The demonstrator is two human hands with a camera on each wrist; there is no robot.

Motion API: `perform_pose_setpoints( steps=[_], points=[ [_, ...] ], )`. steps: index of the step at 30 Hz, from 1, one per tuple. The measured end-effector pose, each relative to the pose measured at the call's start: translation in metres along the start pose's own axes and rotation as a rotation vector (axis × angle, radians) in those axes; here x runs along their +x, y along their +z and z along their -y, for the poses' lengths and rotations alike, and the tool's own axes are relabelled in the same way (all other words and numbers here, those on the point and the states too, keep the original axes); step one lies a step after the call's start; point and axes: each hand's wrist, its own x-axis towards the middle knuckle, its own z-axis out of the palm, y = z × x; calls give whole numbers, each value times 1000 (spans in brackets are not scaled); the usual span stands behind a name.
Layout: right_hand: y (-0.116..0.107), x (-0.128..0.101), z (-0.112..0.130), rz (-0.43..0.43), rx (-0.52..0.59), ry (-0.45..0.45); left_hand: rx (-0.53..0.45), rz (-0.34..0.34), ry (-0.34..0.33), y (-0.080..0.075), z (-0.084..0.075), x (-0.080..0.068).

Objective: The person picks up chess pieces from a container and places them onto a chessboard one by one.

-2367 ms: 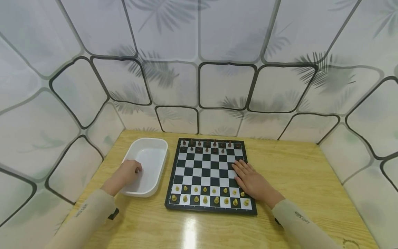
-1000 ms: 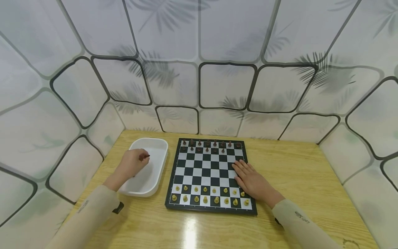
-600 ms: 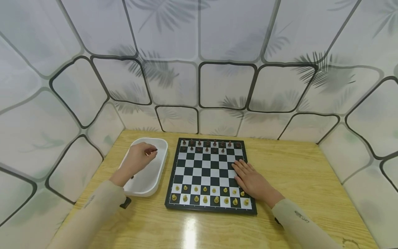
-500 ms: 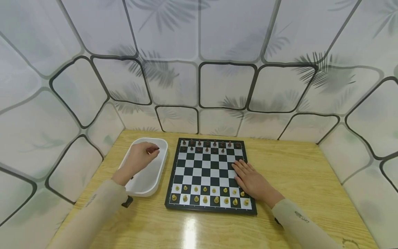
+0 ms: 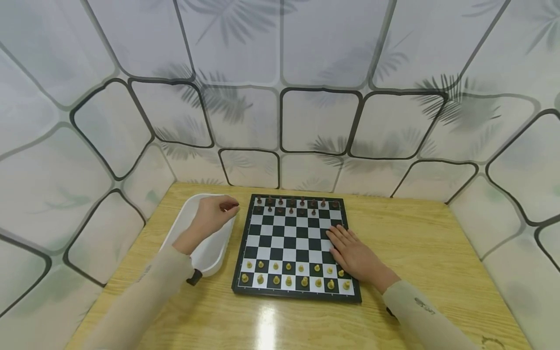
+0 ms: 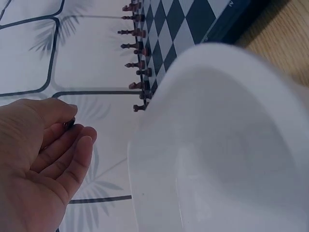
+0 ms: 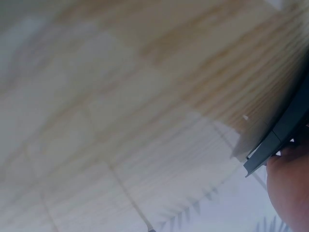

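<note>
My left hand (image 5: 213, 214) is raised over the far right rim of a white plastic bin (image 5: 214, 250). In the left wrist view, its thumb and fingers pinch a small dark chess piece (image 6: 70, 123), mostly hidden by the fingers. To the right lies a black-and-white chessboard (image 5: 288, 238). Reddish-brown chess pieces (image 5: 290, 210) fill its far row and part of the row before it. Yellow chess pieces (image 5: 288, 280) stand in two rows at the near side. My right hand (image 5: 353, 253) rests with straight fingers on the board's right edge.
The board and bin sit on a light wooden table (image 5: 407, 243), with a narrow gap between them. Patterned walls (image 5: 319, 121) close off the back and both sides. The bin's rim (image 6: 212, 55) stands up beside the left hand.
My left hand has risen out of the bin with the dark chess piece and moved right and away, toward the board's far left corner. The right hand stays in place.
</note>
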Motion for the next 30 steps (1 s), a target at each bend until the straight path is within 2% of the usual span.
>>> perform_pose_setpoints(
  steps=[10, 18, 23, 30],
  points=[
    [-2, 0, 2, 27, 0, 13, -71, -17, -15, 16, -12, 12],
    [-2, 1, 1, 31, -9, 13, -68, -40, -18, 26, -20, 19],
    [0, 1, 0, 27, -11, 11, -74, -4, -40, 34, -24, 26],
    [-1, 0, 0, 25, -5, 9, -114, 81, -81, 48, -35, 37]
  ],
)
